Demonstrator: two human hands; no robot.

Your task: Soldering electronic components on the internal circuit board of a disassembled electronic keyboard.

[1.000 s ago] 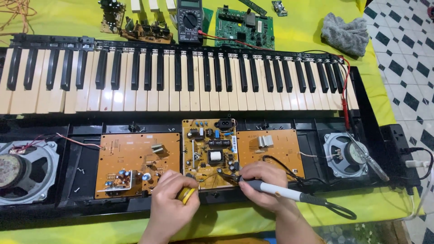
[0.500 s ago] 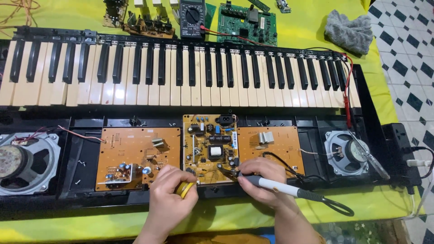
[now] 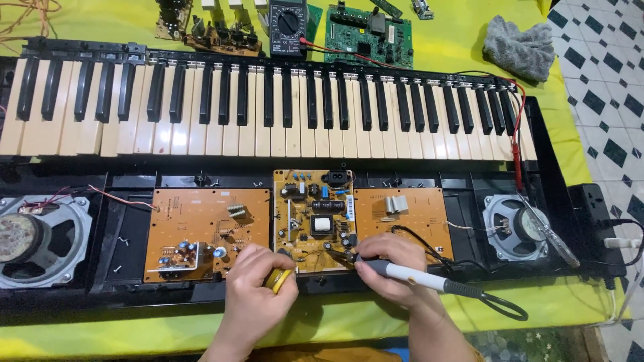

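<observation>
An opened electronic keyboard (image 3: 268, 114) lies on a yellow-green cloth, its circuit boards exposed below the keys. My right hand (image 3: 389, 268) grips a white soldering iron (image 3: 416, 276) with a black cord; its tip rests at the lower right corner of the middle board (image 3: 314, 218). My left hand (image 3: 258, 295) holds a small yellow reel of solder (image 3: 278, 279) just below that board's lower edge. An orange board (image 3: 201, 228) lies left of it, another orange board (image 3: 402, 211) to the right.
Speakers sit at the case's left (image 3: 30, 238) and right (image 3: 513, 226) ends. A multimeter (image 3: 288, 27), a green board (image 3: 369, 33) and other loose boards lie behind the keys. A grey rag (image 3: 520, 47) lies at the back right. Tiled floor is at the right.
Both hands stay at the middle board's lower edge, shifting only slightly. The view has tilted a little.
</observation>
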